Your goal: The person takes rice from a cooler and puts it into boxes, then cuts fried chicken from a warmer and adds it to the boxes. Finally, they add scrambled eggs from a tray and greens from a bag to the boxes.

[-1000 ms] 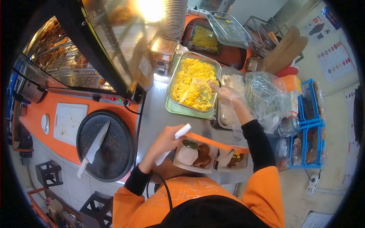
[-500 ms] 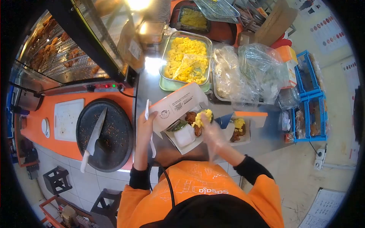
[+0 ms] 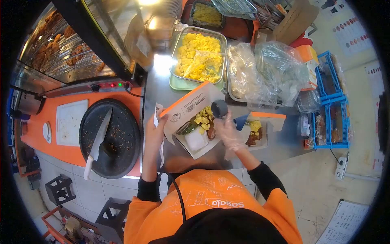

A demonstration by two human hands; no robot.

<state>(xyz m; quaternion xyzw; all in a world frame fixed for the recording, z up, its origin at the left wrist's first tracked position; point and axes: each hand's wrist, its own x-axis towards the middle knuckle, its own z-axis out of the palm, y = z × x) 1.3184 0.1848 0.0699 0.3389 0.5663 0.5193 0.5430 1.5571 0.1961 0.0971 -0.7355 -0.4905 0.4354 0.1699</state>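
Note:
My left hand [image 3: 155,132] grips the left edge of an open food box [image 3: 178,114], fingers wrapped round its raised lid. Inside the box lie a white block of rice [image 3: 196,140], dark greens, brown fried pieces and yellow egg [image 3: 203,118]. Over the box's right side, my right hand [image 3: 228,132], in a clear glove, holds a small dark cup [image 3: 219,108], tilted with its round face up. Just right of that hand stands a second open box [image 3: 260,140] with egg [image 3: 255,126] and a brown fried piece.
A glass tray of yellow egg [image 3: 199,57] stands behind the boxes, beside a bagged tray [image 3: 243,73]. At left, a knife [image 3: 100,136] rests on a round black board [image 3: 126,150], near a white cutting board [image 3: 72,122]. A heated display case and blue baskets [image 3: 337,124] flank the counter.
The egg from the dark cup now lies spread in the nearer box. My right hand has turned the cup, whose dark side now shows, and the lid has shifted slightly.

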